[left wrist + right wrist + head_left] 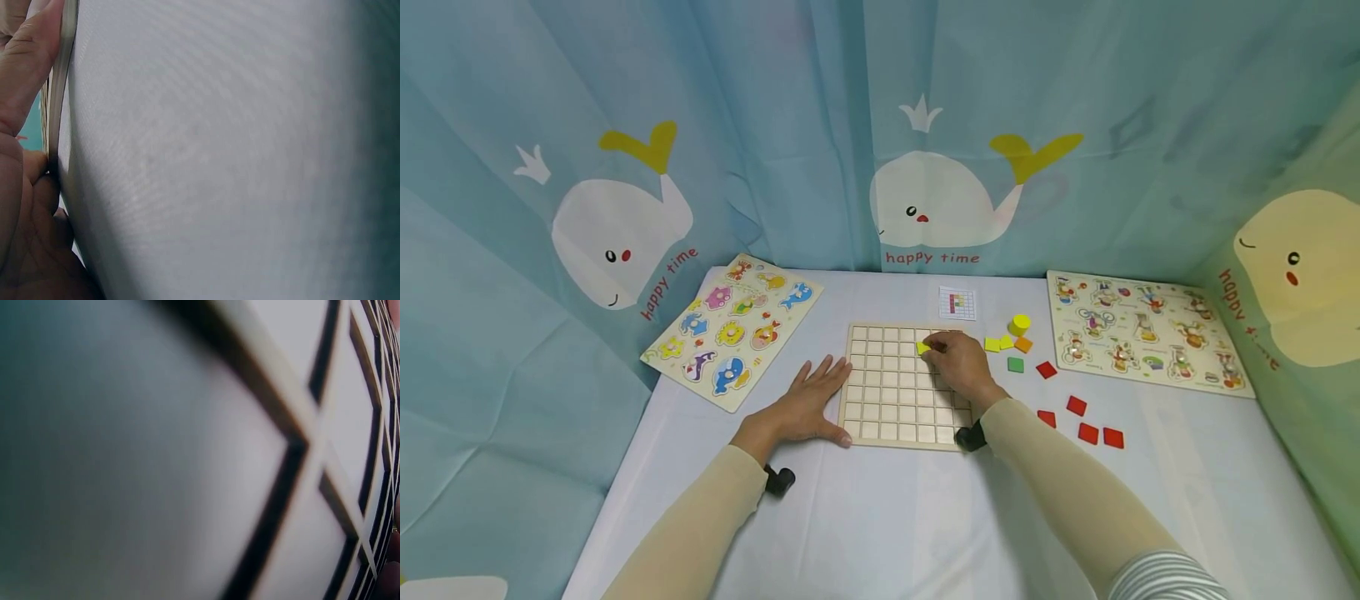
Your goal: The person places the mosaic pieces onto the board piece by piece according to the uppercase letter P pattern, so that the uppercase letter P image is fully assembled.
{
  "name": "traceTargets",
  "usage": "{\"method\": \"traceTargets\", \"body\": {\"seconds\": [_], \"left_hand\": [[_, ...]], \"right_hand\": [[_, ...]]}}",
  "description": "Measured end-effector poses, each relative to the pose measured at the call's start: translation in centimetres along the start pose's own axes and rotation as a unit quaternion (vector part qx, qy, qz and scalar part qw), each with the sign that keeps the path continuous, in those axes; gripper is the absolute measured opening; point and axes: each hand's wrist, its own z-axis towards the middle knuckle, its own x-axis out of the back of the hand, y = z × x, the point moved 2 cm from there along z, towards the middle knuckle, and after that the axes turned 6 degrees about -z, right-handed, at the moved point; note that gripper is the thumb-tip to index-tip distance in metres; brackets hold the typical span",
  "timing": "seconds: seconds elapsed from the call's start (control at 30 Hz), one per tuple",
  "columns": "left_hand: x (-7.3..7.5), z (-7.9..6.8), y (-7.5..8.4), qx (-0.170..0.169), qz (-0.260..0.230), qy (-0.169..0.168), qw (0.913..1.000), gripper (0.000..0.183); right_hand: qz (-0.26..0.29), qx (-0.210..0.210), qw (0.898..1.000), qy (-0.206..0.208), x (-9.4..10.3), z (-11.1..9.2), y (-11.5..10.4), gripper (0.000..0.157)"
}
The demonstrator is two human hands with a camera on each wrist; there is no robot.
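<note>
Basically showing white table (pixel 880 517), wooden grid board (pixel 881 385) flat on it, left hand (pixel 807 406) with fingers spread, touching board's left edge, gripping nothing, then right hand (pixel 961 364) above board with fingers pinched closed on yellow tile (pixel 922 348) at upper cells, can't tell if seated.

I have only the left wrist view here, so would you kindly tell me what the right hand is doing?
Observer: The right hand pinches a yellow tile at the far part of the board.
Operator: Thank you. Would you tell me where the red tiles are?
Observer: I see five, lying loose to the right of the board.
Operator: And is there a card anywhere?
Observer: Yes, a small one printed with a coloured grid lies just beyond the board's far edge.
</note>
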Motion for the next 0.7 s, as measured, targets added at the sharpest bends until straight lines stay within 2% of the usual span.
{"method": "traceTargets", "body": {"seconds": [0.27, 0.7], "left_hand": [[-0.07, -0.04, -0.18, -0.003, -0.002, 0.000, 1.0000, 0.132], [-0.10, 0.00, -0.15, 0.001, -0.004, 0.001, 1.0000, 0.133]], "right_hand": [[0.011, -0.021, 1.000, -0.005, -0.26, -0.09, 0.10, 0.029], [0.023, -0.017, 1.000, -0.005, -0.17, -0.19, 0.36, 0.028]]}}
